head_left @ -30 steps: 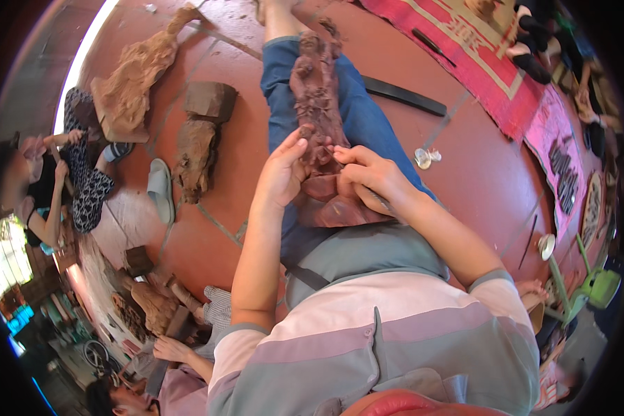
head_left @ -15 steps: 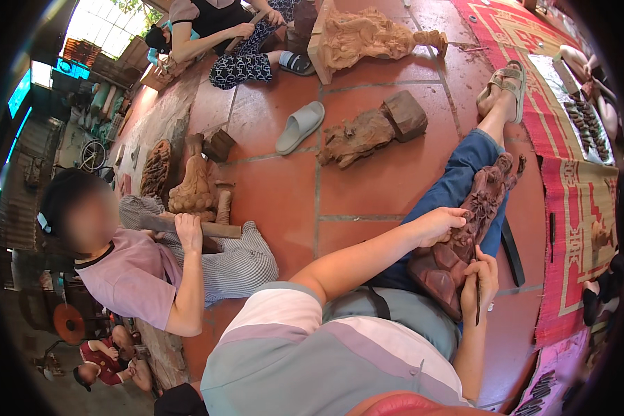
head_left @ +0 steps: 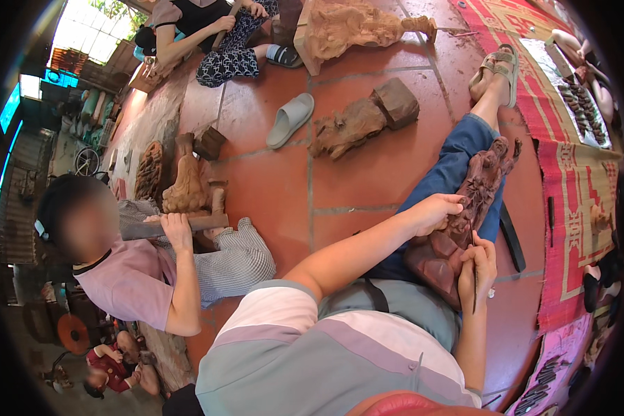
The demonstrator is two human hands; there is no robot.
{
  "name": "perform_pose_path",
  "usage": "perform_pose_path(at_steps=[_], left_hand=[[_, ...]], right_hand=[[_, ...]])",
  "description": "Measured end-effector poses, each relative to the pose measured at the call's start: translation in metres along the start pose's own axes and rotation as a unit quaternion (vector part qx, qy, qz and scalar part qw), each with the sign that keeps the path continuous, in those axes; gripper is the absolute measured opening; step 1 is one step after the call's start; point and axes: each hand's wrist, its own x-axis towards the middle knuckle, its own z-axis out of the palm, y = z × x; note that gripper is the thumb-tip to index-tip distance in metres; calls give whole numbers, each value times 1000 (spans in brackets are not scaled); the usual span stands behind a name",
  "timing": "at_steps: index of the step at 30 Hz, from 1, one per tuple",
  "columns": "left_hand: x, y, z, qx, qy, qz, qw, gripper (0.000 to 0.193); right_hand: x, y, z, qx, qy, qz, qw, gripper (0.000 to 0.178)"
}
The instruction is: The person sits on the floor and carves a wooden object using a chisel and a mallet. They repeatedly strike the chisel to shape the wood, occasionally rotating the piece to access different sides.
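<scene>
A dark reddish-brown wood carving (head_left: 445, 258) lies along my outstretched leg, its broad base near my lap and its knobbly, pierced end toward my knee. My left hand (head_left: 435, 213) is closed on the carving's side, around its middle. In my right hand (head_left: 477, 269) is a slim dark carving tool (head_left: 474, 299), held like a pencil. The tool's thin upper end points at the carved surface just beyond my fingers; whether it touches the wood I cannot tell.
A dark flat bar (head_left: 512, 239) lies beside my leg. Ahead on the tiles are a rough wood block (head_left: 364, 119), a grey slipper (head_left: 290, 121) and a large pale carving (head_left: 357, 31). A co-worker (head_left: 135, 277) sits at left; patterned mats (head_left: 565, 277) lie at right.
My right hand has shifted slightly up along the carving, and the tool's end now shows above its fingers. My left hand keeps its hold. The whole view has moved a little.
</scene>
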Motion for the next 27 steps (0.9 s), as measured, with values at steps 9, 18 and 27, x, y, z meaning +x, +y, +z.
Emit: perform_pose_path(at_steps=[9, 18, 27], left_hand=[[1, -2, -5, 2, 15, 3, 1000, 36], [-8, 9, 1, 30, 16, -13, 999, 39], [-8, 12, 2, 73, 18, -27, 997, 38]], right_hand=[[3, -1, 3, -33, 30, -36, 998, 13], [-5, -1, -11, 132, -83, 87, 984, 4], [1, -3, -16, 50, -125, 26, 991, 8]])
